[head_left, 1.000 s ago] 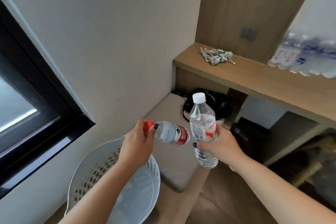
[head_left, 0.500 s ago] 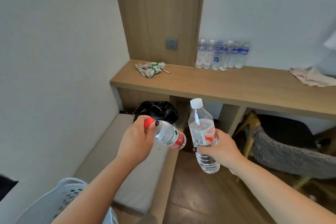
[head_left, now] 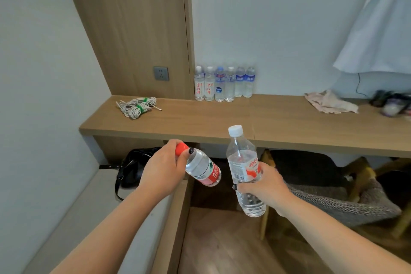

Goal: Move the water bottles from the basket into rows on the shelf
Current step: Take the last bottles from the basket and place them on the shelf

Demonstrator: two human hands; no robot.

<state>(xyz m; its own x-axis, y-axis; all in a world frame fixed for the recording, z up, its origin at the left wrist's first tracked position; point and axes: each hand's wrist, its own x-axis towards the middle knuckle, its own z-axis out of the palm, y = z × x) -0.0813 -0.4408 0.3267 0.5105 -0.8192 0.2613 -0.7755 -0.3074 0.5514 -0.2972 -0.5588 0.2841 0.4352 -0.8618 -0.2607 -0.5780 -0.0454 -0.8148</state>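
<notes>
Six water bottles [head_left: 224,84] already stood upright in a row at the back of the wooden shelf [head_left: 222,122], tight against the wall, so a good part of the job looked done. Two more were on their way: the left hand [head_left: 162,168] clutched a red-capped bottle [head_left: 203,168] by its neck and cap, tipped nearly on its side, while the right hand [head_left: 264,187] wrapped around the middle of a white-capped bottle [head_left: 244,169], held almost upright. Both hung in the air just short of the shelf's front edge, not yet set down. The basket was out of sight, so what remained in it could not be judged. On the shelf, a bundle of white cords [head_left: 138,107] lay to the left and a crumpled cloth [head_left: 329,102] to the right, with open board between for another row.
</notes>
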